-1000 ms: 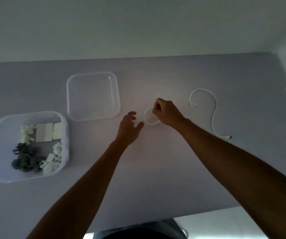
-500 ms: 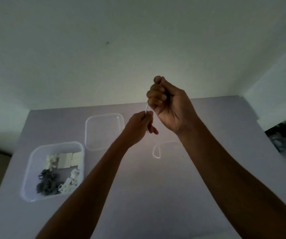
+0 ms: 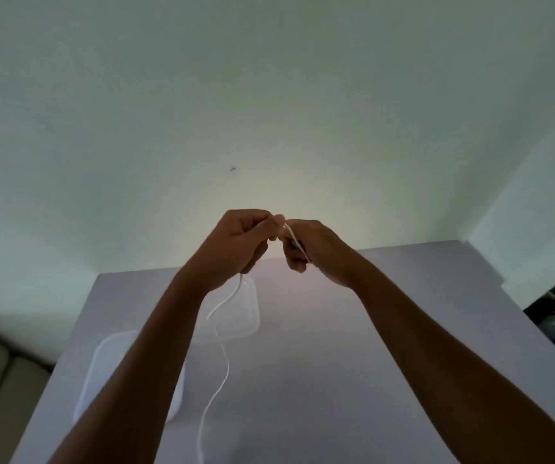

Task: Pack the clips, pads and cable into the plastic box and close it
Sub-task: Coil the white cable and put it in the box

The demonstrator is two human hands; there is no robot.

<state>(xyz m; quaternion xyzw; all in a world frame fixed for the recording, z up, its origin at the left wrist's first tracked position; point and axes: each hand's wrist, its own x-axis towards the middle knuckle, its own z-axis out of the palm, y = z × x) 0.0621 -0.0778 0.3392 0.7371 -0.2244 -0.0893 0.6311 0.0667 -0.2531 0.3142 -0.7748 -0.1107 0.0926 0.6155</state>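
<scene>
Pale wall behind grey surface (image 3: 336, 363), both hands raised together, left hand (image 3: 236, 242) and right hand (image 3: 316, 249) pinching white cable (image 3: 226, 366), dangling past lid (image 3: 246, 316) and box (image 3: 105, 356).

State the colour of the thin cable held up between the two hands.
White: the thin white cable hanging from the left hand shows best in the head view.

Dangling cable (image 3: 224, 360) over box (image 3: 102, 356) (lid (image 3: 252, 316) beside)

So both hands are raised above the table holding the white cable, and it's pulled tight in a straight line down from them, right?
Not quite. The head view shows both the left hand and right hand gripping the white cable above the table, but the cable hangs slack, in loose curves, not in a tight straight line.
</scene>
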